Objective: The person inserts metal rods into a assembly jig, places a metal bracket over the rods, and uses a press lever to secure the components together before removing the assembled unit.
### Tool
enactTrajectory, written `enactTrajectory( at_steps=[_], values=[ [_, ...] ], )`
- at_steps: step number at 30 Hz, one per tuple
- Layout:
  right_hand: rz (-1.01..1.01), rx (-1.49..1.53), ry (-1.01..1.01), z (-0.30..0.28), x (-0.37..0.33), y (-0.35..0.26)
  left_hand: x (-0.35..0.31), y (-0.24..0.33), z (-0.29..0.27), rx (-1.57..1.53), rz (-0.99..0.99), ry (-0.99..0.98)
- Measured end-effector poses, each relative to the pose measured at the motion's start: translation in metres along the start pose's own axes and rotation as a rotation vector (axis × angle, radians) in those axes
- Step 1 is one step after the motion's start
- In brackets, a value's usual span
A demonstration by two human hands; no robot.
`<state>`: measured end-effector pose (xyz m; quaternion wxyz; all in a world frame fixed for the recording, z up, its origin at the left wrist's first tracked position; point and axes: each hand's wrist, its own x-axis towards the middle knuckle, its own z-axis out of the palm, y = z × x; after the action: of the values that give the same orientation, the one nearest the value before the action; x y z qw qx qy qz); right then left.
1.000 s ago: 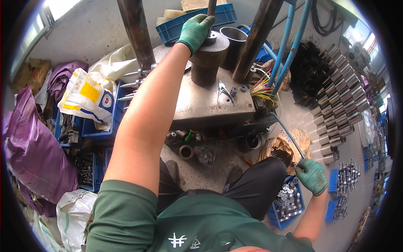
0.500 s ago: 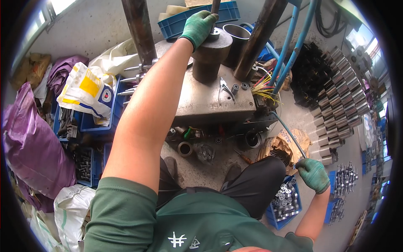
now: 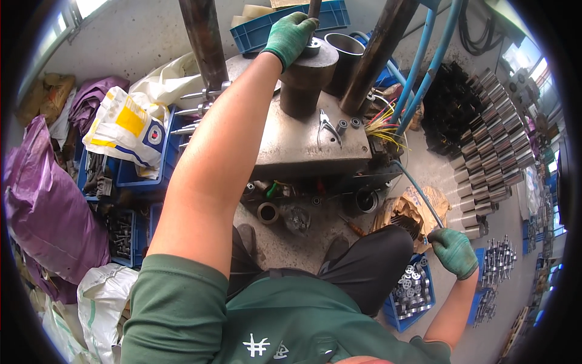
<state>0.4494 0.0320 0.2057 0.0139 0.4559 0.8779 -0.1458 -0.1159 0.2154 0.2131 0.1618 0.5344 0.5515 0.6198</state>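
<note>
In a green knit glove, my left hand [image 3: 290,39] reaches to the far middle with its fingers closed round a dark upright metal rod [image 3: 314,8]. Just under those fingers, a small round metal part [image 3: 311,48] rests on top of a thick steel cylinder [image 3: 301,91]. The cylinder stands on a heavy metal block [image 3: 291,142]. My right hand [image 3: 454,252], gloved the same way, is closed on the end of a long thin lever [image 3: 422,197] that slopes up to the block's right side. Circlip-style pliers [image 3: 329,128] and two small bearings [image 3: 348,124] lie on the block.
Dark steel columns [image 3: 205,45] flank the cylinder. Blue hoses [image 3: 429,79] and loose coloured wires [image 3: 383,127] are at the right. Nearby stand a blue bin of metal parts [image 3: 412,294], stacked metal sleeves [image 3: 494,133], a torn paper bag [image 3: 418,206] and a purple sack [image 3: 48,206].
The view has shifted very slightly. Both hands keep their grips, on the rod and on the lever, with no other clear movement.
</note>
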Motion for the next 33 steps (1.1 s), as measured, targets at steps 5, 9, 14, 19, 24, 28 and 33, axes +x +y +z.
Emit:
enactTrajectory(
  at_steps=[5, 9, 14, 19, 24, 28, 33],
  values=[
    [0.063, 0.105, 0.147, 0.002, -0.001, 0.005, 0.001, 0.000, 0.001, 0.003, 0.002, -0.001],
    [0.085, 0.161, 0.257, 0.003, -0.001, -0.009, 0.001, -0.003, 0.002, -0.032, 0.040, 0.008],
    [0.129, 0.227, 0.422, 0.003, 0.009, 0.005, 0.003, -0.007, 0.002, -0.086, 0.053, -0.009],
    [0.003, -0.102, 0.911, -0.064, 0.084, 0.021, 0.008, -0.008, 0.004, -0.072, 0.063, -0.024],
    [0.053, -0.276, 0.999, -0.128, 0.177, 0.046, 0.004, -0.007, 0.003, -0.070, 0.036, -0.036],
    [0.213, -0.314, 0.903, -0.147, 0.198, 0.041, 0.004, -0.003, 0.004, -0.080, 0.044, -0.049],
    [0.302, -0.319, 0.800, -0.149, 0.196, 0.021, -0.001, 0.003, -0.001, -0.057, 0.022, -0.070]
  ],
)
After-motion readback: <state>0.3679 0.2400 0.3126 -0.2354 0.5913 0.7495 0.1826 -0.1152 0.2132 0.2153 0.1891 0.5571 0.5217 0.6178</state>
